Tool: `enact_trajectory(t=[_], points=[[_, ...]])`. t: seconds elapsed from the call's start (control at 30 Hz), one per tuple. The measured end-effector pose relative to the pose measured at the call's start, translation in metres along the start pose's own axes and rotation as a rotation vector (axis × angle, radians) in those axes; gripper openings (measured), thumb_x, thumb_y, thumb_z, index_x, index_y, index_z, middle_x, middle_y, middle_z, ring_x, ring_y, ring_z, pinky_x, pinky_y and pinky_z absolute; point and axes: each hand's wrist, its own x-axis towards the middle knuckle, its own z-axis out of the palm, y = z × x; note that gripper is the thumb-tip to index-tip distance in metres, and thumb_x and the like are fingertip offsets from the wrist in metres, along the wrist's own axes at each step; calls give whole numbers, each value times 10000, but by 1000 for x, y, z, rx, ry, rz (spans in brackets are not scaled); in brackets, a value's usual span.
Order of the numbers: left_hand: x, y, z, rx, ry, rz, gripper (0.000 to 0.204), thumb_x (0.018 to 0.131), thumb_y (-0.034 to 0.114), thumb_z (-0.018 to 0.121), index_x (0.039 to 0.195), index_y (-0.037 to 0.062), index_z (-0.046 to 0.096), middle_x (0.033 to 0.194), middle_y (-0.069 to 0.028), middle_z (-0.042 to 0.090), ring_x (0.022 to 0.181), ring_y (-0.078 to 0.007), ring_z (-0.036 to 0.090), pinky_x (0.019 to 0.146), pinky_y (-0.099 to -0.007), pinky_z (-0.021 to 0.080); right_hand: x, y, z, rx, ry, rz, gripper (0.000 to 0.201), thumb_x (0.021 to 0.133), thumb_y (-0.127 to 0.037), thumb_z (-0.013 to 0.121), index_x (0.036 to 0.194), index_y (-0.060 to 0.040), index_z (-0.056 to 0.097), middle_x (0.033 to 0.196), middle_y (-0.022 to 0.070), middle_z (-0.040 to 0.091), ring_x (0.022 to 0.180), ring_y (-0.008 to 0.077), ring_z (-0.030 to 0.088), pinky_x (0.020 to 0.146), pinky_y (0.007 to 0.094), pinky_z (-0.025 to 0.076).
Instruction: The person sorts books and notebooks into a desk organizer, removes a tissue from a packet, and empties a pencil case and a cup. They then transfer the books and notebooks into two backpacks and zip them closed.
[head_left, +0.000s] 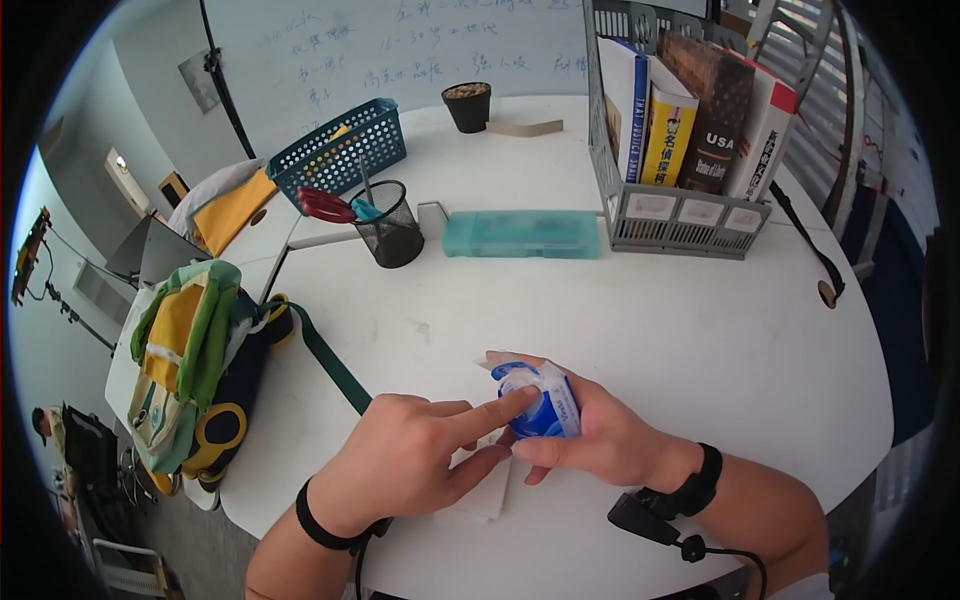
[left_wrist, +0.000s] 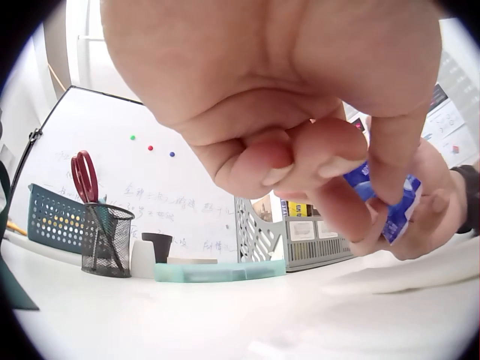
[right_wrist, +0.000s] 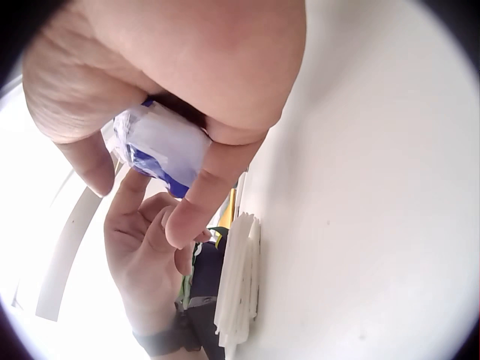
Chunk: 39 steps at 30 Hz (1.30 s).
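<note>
My right hand [head_left: 600, 425] grips a small blue and white tissue pack [head_left: 562, 405], thumb on the near side and fingers round the far side. In the right wrist view, the pale side of the tissue pack [right_wrist: 169, 142] shows between thumb and fingers. From the left, my left hand [head_left: 415, 445] reaches over with its index finger extended, the tip pressing on the pack's top. Its other fingers are bent, and the thumb points toward the pack's lower edge. Folded white tissues [right_wrist: 238, 281] lie on the table below, partly under the left hand in the head view.
A green and yellow backpack [head_left: 190, 370] sits at the left, its strap reaching toward the left hand. Further back are a mesh pen cup [head_left: 390, 235], a teal pencil case [head_left: 520, 235], a blue basket [head_left: 340, 150], a plant pot [head_left: 467, 110] and a grey book rack [head_left: 690, 235].
</note>
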Motion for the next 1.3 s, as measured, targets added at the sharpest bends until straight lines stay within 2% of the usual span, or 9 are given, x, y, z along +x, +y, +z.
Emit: enact_trajectory(t=[0.2, 0.3, 0.37, 0.47, 0.63, 0.9, 0.97, 1.03, 1.3], points=[[-1, 4, -8, -91, 28, -35, 512, 766, 69, 874, 1269, 97, 778, 746, -42, 733, 585, -198, 695, 577, -302, 550, -1, 4, 0, 18, -10, -30, 785, 1014, -192, 773, 1671, -124, 350, 1245, 60, 608, 1011, 136, 644, 829, 302, 629], [-5, -7, -10, -142, 141, 72, 324, 749, 46, 874, 1062, 95, 808, 664, -15, 666, 534, -178, 646, 530, -291, 507, -1, 1, -5, 12, 32, -34, 755, 1005, -179, 771, 1652, -115, 386, 1209, 51, 607, 1029, 137, 638, 821, 313, 633], [-12, -2, -27, -192, -104, -101, 324, 752, 85, 890, 1064, 92, 801, 746, -42, 700, 655, -208, 697, 599, -317, 545, 1, 0, -11, 88, 56, -23, 765, 970, -92, 756, 1642, -78, 391, 1151, 64, 613, 1080, 166, 638, 818, 343, 652], [-8, 2, -20, -37, -270, -145, 458, 756, 217, 936, 1161, 66, 785, 1113, -115, 728, 1075, -293, 694, 884, -390, 582, 4, 5, -22, 176, 30, 10, 727, 974, -111, 742, 1623, -67, 417, 1181, 74, 641, 1092, 193, 666, 810, 346, 653], [-4, -4, -14, -2, -387, -168, 490, 761, 233, 946, 1191, 76, 772, 1131, -109, 714, 1081, -295, 688, 893, -396, 583, 4, 4, -26, 221, -25, 69, 716, 978, -127, 727, 1620, -50, 420, 1234, 88, 662, 1142, 222, 677, 821, 365, 655], [-11, -1, -32, -388, -224, -156, 216, 777, 52, 923, 935, 50, 775, 900, -78, 771, 782, -200, 739, 710, -307, 571, 5, 14, -35, 383, -97, 55, 832, 911, -140, 741, 1652, -57, 372, 1287, 116, 659, 1178, 250, 672, 862, 392, 644], [-11, 1, -33, -511, -195, -135, 229, 787, -22, 901, 949, 30, 748, 925, -109, 793, 841, -174, 761, 755, -297, 568, 4, 10, -33, 338, -116, 40, 782, 946, -137, 728, 1640, -52, 377, 1314, 122, 654, 1170, 245, 676, 903, 398, 640], [-14, 1, -16, -631, 226, -127, 257, 796, -78, 875, 975, 8, 712, 938, -130, 793, 875, -180, 765, 798, -311, 575, 3, 12, -29, 297, -136, 42, 733, 980, -135, 715, 1627, -46, 382, 1340, 128, 649, 1162, 239, 679, 943, 405, 636], [-6, 2, 3, -732, 472, -188, 272, 841, -72, 868, 977, 13, 648, 947, -81, 757, 875, -121, 699, 793, -283, 545, 2, 10, -14, 183, -213, 113, 795, 941, -82, 798, 1609, -33, 370, 1233, 88, 647, 1203, 214, 665, 969, 359, 599]])
